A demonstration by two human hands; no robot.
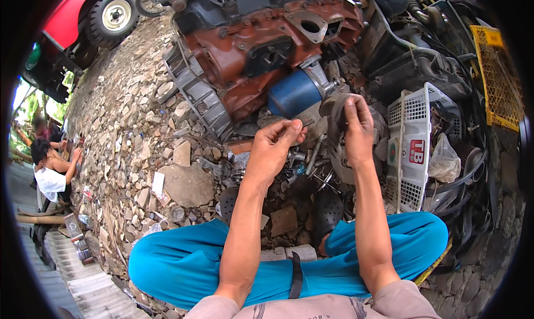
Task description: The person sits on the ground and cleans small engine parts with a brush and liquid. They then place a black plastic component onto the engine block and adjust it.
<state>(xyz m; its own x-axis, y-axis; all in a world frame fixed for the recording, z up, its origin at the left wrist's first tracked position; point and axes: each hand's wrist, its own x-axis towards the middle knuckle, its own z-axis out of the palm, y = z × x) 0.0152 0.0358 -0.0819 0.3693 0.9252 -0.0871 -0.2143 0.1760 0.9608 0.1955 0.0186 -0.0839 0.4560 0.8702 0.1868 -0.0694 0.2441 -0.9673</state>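
Observation:
My left hand (pixel 273 146) is closed, with thumb and fingertips pinching a small thin dark metal piece (pixel 308 122), perhaps a bolt. Close by on the right, my right hand (pixel 359 131) grips a dark, grimy piece like a rag (pixel 336 121), which hangs down below the fingers. The two hands are apart, in front of a blue oil filter (pixel 295 94) on a large red-brown engine block (pixel 222 63). Beneath the hands, wrenches (pixel 315 155) and other metal tools lie on the stones.
At the right stands a white plastic crate (pixel 411 146) of parts, with a yellow crate (pixel 495 74) beyond. Stony ground (pixel 128 124) stretches left. A person in a white shirt (pixel 51 181) sits far left; a red vehicle (pixel 65 13) stands behind.

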